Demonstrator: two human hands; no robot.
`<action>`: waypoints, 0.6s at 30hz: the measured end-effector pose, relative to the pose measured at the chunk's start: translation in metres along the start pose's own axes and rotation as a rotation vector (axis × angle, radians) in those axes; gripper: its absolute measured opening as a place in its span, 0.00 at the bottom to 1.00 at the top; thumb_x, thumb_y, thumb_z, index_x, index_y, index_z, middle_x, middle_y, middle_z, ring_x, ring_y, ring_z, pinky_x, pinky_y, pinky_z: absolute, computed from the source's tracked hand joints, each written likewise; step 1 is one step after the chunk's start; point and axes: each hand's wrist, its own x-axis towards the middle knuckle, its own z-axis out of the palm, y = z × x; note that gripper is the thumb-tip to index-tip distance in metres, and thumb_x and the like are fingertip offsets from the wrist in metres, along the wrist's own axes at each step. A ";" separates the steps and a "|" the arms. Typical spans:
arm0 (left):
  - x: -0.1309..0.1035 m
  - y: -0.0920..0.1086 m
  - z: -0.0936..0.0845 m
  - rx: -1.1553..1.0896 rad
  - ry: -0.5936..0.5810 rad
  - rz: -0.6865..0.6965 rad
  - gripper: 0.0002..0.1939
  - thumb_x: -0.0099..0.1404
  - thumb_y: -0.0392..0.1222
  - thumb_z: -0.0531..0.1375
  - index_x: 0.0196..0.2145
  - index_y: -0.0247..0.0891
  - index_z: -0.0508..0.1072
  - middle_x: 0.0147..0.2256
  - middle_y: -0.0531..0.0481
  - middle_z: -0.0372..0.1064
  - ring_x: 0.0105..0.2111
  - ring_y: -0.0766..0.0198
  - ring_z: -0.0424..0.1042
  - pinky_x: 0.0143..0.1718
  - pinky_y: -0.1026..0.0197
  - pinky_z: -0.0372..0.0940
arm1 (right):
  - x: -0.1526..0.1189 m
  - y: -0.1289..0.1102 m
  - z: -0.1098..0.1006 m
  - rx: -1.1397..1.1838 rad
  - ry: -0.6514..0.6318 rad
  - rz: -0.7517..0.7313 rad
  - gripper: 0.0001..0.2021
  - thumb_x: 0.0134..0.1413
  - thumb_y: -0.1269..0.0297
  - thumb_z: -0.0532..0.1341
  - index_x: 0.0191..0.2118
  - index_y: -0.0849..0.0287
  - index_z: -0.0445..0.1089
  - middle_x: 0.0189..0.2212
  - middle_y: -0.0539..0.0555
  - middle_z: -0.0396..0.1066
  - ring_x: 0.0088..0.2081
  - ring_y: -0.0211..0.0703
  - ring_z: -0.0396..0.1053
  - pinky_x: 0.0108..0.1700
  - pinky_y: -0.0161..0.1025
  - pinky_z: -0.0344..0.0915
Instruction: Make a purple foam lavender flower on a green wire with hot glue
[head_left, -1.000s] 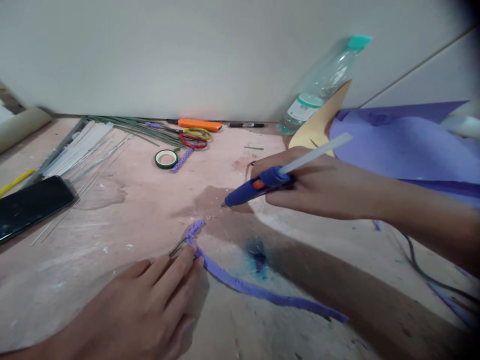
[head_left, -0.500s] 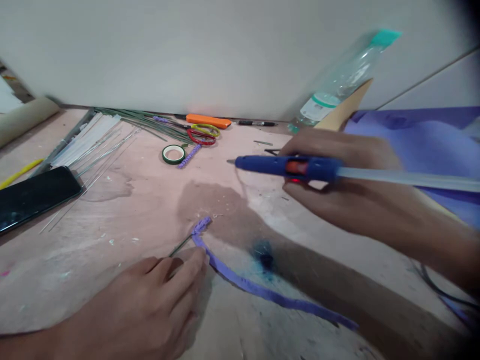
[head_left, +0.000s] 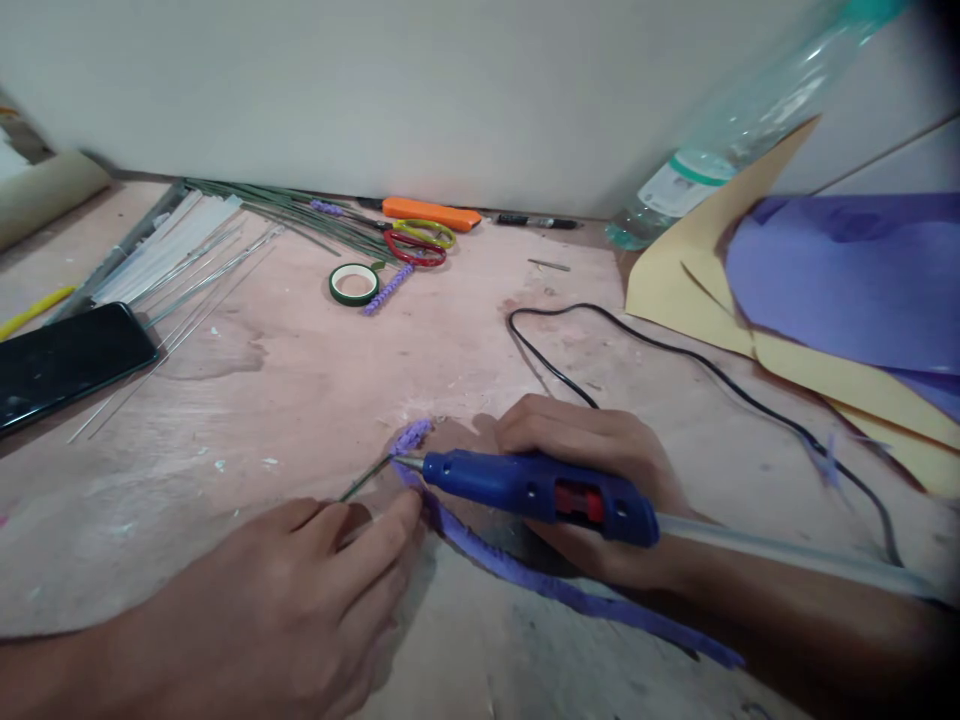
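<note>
In my right hand (head_left: 592,440) is a blue glue gun (head_left: 502,485), with a clear glue stick (head_left: 780,553) running out of its back. Its metal nozzle meets the purple paper strip (head_left: 517,570) close to where the strip joins a thin green wire (head_left: 367,478). My left hand (head_left: 315,590) is closed on the wire, one finger lying at the strip's edge. Crinkled purple paper (head_left: 412,436) is wrapped round the wire's far end. The strip's long tail trails right across the table, beneath the glue gun and my right forearm.
A black cord (head_left: 697,360) loops at the right, near yellow card (head_left: 675,275), purple paper (head_left: 847,270) and a leaning bottle (head_left: 690,185). Further back are scissors (head_left: 416,245), green tape (head_left: 354,285), an orange cutter (head_left: 431,213) and green wires (head_left: 300,220). A phone (head_left: 71,360) lies left.
My right hand has brought the glue gun down and left, so its nozzle is now at the purple strip. My left hand stays nearly in place on the wire.
</note>
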 end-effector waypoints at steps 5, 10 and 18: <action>-0.001 -0.001 0.000 -0.018 0.010 0.006 0.14 0.75 0.38 0.53 0.46 0.33 0.77 0.54 0.36 0.78 0.31 0.55 0.78 0.25 0.54 0.72 | -0.002 -0.002 0.001 -0.015 -0.019 0.048 0.05 0.63 0.60 0.61 0.40 0.54 0.68 0.30 0.53 0.69 0.30 0.42 0.67 0.31 0.41 0.61; -0.001 -0.001 -0.001 -0.020 -0.023 0.011 0.15 0.74 0.38 0.52 0.49 0.31 0.76 0.55 0.34 0.76 0.32 0.54 0.78 0.25 0.54 0.73 | 0.001 -0.007 0.000 -0.041 -0.037 0.097 0.02 0.61 0.65 0.61 0.37 0.55 0.67 0.29 0.51 0.67 0.29 0.40 0.64 0.31 0.40 0.59; -0.004 0.000 0.003 -0.014 -0.028 0.021 0.15 0.74 0.38 0.53 0.52 0.29 0.75 0.56 0.33 0.75 0.32 0.53 0.78 0.24 0.53 0.72 | 0.004 -0.009 0.000 -0.053 -0.042 0.123 0.02 0.60 0.65 0.60 0.36 0.56 0.68 0.28 0.49 0.65 0.29 0.39 0.63 0.30 0.39 0.58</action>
